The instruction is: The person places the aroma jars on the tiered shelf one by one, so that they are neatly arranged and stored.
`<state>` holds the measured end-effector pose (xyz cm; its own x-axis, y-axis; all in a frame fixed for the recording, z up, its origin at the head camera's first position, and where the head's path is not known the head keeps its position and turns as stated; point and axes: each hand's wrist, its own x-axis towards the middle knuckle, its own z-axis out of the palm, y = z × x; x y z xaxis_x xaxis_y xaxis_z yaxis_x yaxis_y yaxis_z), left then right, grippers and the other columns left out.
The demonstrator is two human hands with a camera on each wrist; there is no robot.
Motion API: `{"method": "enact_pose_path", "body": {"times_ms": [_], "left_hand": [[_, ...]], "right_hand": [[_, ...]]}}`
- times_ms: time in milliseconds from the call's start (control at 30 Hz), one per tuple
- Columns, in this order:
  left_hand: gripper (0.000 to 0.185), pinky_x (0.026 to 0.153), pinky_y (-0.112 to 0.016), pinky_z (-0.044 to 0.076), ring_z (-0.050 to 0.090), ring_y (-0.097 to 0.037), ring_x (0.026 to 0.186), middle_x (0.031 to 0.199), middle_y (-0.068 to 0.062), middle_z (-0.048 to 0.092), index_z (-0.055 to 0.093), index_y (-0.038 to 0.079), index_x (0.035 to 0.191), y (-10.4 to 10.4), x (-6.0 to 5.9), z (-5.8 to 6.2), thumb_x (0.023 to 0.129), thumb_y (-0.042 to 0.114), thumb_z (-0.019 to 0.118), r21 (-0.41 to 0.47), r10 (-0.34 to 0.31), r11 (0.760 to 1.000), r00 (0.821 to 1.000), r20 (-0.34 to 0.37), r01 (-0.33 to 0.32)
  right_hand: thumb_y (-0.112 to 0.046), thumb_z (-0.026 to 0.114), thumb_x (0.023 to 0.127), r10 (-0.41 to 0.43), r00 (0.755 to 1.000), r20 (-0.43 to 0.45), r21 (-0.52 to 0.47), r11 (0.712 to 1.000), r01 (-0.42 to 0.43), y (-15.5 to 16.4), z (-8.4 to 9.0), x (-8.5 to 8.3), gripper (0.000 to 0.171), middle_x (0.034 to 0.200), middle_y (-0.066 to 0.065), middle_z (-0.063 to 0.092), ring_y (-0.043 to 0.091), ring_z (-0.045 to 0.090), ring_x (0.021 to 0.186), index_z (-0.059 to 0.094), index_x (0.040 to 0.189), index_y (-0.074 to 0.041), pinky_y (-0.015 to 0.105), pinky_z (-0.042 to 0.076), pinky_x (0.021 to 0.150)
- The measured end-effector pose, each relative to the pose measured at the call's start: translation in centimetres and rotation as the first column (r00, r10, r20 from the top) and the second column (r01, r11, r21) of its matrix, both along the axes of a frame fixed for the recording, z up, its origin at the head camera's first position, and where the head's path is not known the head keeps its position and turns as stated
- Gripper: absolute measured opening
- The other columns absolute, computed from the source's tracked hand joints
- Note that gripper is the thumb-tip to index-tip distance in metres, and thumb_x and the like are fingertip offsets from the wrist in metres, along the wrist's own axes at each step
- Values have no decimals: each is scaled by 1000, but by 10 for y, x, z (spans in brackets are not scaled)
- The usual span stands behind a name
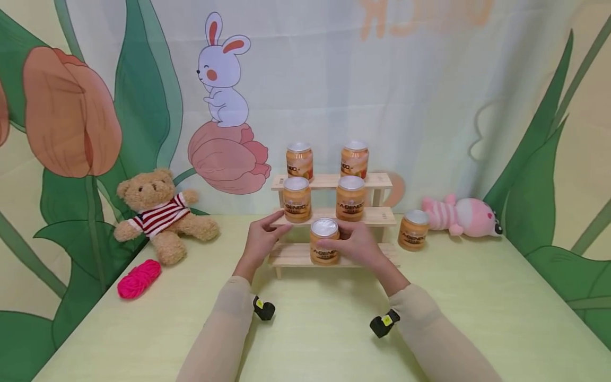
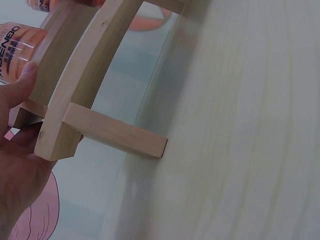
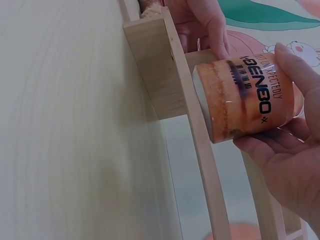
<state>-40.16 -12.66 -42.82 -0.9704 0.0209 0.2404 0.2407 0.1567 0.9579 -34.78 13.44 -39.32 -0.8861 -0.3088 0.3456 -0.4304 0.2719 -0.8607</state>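
A three-tier wooden shelf (image 1: pixel 377 215) stands mid-table. Two orange cans with silver lids stand on the top tier (image 1: pixel 299 161) and two more on the middle tier (image 1: pixel 350 198). My right hand (image 1: pixel 341 241) grips another orange can (image 1: pixel 324 241) upright at the bottom tier. In the right wrist view my fingers (image 3: pixel 295 65) wrap the can (image 3: pixel 245 97), its base against the shelf board (image 3: pixel 155 70). My left hand (image 1: pixel 267 233) holds the shelf's left end, thumb on the middle tier. In the left wrist view my thumb (image 2: pixel 20 85) lies along the side frame (image 2: pixel 75 95).
One more orange can (image 1: pixel 413 229) stands on the table right of the shelf, beside a pink plush toy (image 1: pixel 465 215). A teddy bear (image 1: pixel 159 212) and a pink yarn ball (image 1: pixel 138 278) lie at the left. A printed backdrop (image 1: pixel 382 90) hangs behind the yellow-green table (image 1: pixel 324 339).
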Motion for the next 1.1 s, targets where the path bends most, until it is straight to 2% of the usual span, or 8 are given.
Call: {"method": "enact_pose_path", "body": {"times_ms": [233,533,1100], "left_hand": [[51,91,-37,55,70,-21,102,114,-8,72,64,19,137,-2,0,0,89,27,79,5,5,1000,1000,3,-5],[51,91,-37,54,69,-21,103,121,-7,70,63,18,138,-1,0,0,89,24,78,-2,2,1000,1000,-8,-2],[53,91,-37,54,69,-22,104,121,-9,70,62,18,139,-1,1,0,89,26,78,-12,-6,1000,1000,-18,6]], "right_hand": [[-31,86,80,9,1000,26,-36,999,-8,-17,-4,-3,62,116,6,72,19,69,104,65,135,-11,38,56,88],[-38,86,78,-53,996,77,-45,997,57,-30,-5,-2,66,120,1,71,16,67,109,64,137,-18,39,54,93],[-34,84,82,-26,997,79,-127,991,36,-43,-11,-4,65,118,1,71,16,68,106,60,140,-19,37,55,90]]}}
